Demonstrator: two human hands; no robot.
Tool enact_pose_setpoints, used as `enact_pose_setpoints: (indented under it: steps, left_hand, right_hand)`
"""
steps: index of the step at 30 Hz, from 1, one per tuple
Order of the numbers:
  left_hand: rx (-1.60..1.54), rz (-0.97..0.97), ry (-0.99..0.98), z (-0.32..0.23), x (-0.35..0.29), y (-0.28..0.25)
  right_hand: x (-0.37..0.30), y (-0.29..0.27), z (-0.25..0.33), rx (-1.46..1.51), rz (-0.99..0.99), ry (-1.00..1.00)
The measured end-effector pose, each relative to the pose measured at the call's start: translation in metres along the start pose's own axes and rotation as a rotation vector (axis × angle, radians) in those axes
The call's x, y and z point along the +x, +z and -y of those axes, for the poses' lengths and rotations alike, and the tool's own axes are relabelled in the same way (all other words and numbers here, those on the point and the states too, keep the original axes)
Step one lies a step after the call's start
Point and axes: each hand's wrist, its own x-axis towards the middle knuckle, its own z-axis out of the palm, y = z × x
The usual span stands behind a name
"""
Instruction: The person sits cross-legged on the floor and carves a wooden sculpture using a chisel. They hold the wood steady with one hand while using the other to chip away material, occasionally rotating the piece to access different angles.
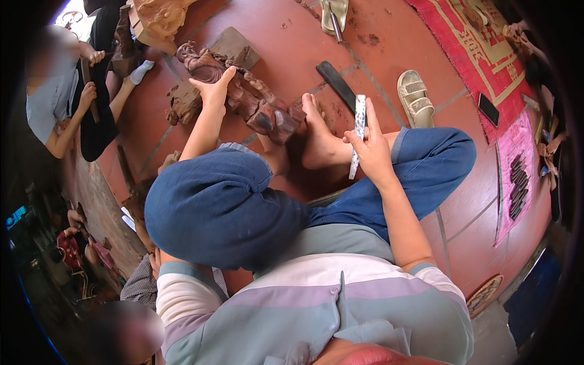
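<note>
A dark reddish-brown carved wooden figure [258,103] lies tilted in front of me, its upper end against a wooden block [238,47]. My left hand [214,91] grips the figure near its upper part, thumb and fingers spread around it. In my right hand [376,152], above my bent right leg, is a flat, narrow strip [358,137] with a speckled white and grey surface, pinched between thumb and fingers. Just beyond that hand, a long dark flat bar [336,85] lies on the floor beside my bare foot [322,143].
Rough wood pieces [184,103] lie left of the figure. A sandal [416,100] and a phone [488,109] are at right, near a red patterned mat [447,36]. Thin dark tools rest on a pink cloth [517,164]. Another person [58,103] works at far left.
</note>
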Motion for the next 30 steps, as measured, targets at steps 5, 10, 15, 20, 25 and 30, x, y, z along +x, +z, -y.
enact_pose_setpoints:
  steps: [5, 10, 15, 20, 25, 30]
  left_hand:
    - [-0.137, 0.034, 0.091, 0.012, 0.001, -0.012]
    - [-0.181, 0.070, 0.166, 0.021, 0.006, -0.014]
    - [-0.154, 0.045, 0.173, 0.019, 0.005, -0.011]
    - [-0.189, 0.073, 0.174, 0.023, 0.007, -0.014]
    - [-0.184, 0.076, 0.181, 0.023, 0.007, -0.012]
    - [-0.191, 0.054, 0.168, 0.023, 0.006, -0.009]
  right_hand:
    - [0.016, 0.008, 0.021, 0.531, 0.265, 0.288]
    - [0.028, 0.035, 0.017, 0.827, 0.373, 0.286]
    - [0.044, 0.063, 0.019, 0.590, 0.259, 0.156]
    - [0.059, 0.072, 0.037, 0.591, 0.235, 0.063]
    - [0.073, 0.071, 0.013, 0.591, 0.396, 0.100]
    - [0.078, 0.080, -0.001, 0.704, 0.341, 0.146]
